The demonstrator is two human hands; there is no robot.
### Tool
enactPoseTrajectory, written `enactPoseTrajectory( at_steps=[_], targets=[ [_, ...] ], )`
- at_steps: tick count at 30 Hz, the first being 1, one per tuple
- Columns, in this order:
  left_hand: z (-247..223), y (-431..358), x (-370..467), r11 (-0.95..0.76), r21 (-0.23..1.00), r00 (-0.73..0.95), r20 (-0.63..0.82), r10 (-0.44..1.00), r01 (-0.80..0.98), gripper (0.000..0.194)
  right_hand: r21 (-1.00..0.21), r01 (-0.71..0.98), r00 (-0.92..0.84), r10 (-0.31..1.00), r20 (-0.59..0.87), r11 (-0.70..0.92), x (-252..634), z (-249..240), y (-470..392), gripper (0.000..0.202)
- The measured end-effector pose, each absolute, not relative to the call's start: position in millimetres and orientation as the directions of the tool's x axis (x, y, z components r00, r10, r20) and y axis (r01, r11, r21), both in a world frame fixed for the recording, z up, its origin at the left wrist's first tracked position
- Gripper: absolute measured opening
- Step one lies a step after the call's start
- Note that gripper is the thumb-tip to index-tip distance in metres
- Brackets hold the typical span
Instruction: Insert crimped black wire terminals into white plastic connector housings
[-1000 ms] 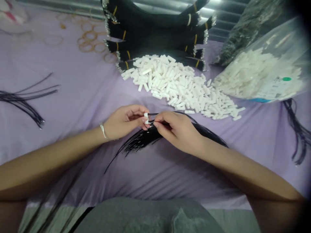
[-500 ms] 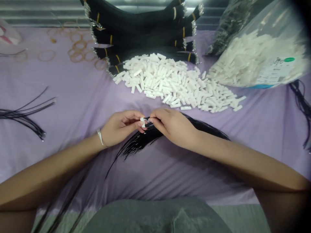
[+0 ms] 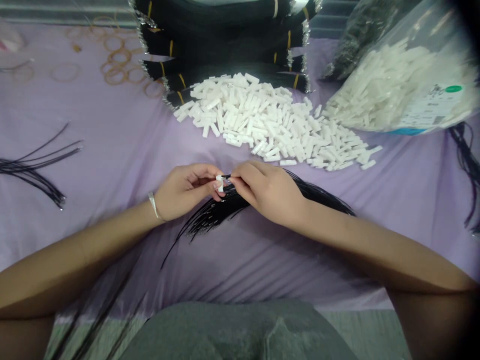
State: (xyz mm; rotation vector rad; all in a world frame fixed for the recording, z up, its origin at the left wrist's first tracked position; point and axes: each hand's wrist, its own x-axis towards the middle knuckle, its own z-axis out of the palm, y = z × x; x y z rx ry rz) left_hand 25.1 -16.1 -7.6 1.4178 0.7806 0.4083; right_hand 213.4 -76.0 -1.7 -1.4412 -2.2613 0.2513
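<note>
Both forearms (image 3: 101,237) slant inward, left hand (image 3: 189,190) pinching a white connector (image 3: 220,184), right hand (image 3: 273,192) a black wire (image 3: 226,176).

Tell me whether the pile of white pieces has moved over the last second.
No. The pile of white pieces keeps its place against the tied black cords behind it; both shift together in the picture, suggesting camera movement.

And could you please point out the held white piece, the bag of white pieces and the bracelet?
White piece (image 3: 220,188), head view: its exposed side.
Bag (image 3: 403,85), head view: its front.
Bracelet (image 3: 152,202), head view: its band.
</note>
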Motion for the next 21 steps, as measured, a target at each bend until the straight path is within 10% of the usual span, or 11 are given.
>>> enactPoseTrajectory(
  at_steps=[21],
  targets=[
    [-3.1, -14.8, 30.6, 0.206, 0.967, 0.694, -0.251, 0.674, 0.15, 0.008, -0.613, 0.765, -0.224, 0.974, 0.032, 0.197, 211.8, -6.1, -71.8, 0.021]
  ],
)
